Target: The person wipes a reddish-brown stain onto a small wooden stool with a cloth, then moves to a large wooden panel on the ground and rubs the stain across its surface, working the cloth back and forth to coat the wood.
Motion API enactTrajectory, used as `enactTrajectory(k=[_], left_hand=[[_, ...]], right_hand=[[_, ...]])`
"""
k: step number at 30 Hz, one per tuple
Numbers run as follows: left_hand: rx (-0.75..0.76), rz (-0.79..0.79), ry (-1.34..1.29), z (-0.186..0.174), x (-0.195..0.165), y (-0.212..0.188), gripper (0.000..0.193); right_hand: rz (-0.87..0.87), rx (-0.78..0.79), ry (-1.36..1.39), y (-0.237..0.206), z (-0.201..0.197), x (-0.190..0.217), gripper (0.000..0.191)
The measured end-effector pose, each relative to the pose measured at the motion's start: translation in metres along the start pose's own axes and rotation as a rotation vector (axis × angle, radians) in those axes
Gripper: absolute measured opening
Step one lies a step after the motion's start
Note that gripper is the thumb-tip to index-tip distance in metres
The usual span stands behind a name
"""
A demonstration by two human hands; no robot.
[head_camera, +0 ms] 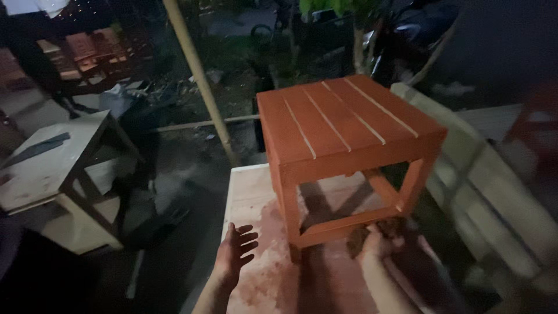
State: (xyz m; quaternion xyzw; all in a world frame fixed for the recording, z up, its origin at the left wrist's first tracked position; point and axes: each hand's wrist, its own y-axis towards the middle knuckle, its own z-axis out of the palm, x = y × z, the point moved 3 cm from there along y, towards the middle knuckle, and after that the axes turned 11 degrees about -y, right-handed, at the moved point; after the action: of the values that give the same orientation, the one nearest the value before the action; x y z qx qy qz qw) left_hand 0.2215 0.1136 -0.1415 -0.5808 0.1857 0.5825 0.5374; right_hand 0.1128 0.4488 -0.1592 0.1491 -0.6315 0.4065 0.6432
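Orange-painted wooden stool stands upright on a pale work board smeared with reddish stain, a little right of the middle of the scene. Nearest, the left hand hovers over the stained board just left of the stool's near leg, palm down, fingers spread apart and holding nothing. The right hand reaches under the stool's near lower rail and touches it; it is blurred, so whether its fingers close around the rail cannot be told. The stool's slatted top tilts toward the camera's right. Farther left, well apart, stands an unpainted wooden table with a dark flat object on top. Beyond, a bamboo pole leans up across dark ground.
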Motion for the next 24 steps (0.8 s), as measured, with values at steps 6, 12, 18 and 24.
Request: enactTrajectory(k=[6, 12, 18, 24], left_hand=[[-0.039, -0.012, -0.112, -0.036, 0.001, 0.001, 0.073], [-0.023, -0.001, -0.113, -0.021, -0.006, 0.001, 0.074], [0.025, 0.000, -0.074, 0.011, 0.003, 0.004, 0.075], [0.063, 0.052, -0.026, 0.039, -0.004, 0.000, 0.076]], right_hand=[[0.453, 0.547, -0.076, -0.095, 0.044, -0.073, 0.069], [0.265, 0.540, -0.401, -0.147, 0.052, -0.068, 0.063], [0.688, 0.927, -0.116, -0.108, 0.044, -0.075, 0.061], [0.435, 0.420, 0.041, 0.059, -0.003, -0.003, 0.056]])
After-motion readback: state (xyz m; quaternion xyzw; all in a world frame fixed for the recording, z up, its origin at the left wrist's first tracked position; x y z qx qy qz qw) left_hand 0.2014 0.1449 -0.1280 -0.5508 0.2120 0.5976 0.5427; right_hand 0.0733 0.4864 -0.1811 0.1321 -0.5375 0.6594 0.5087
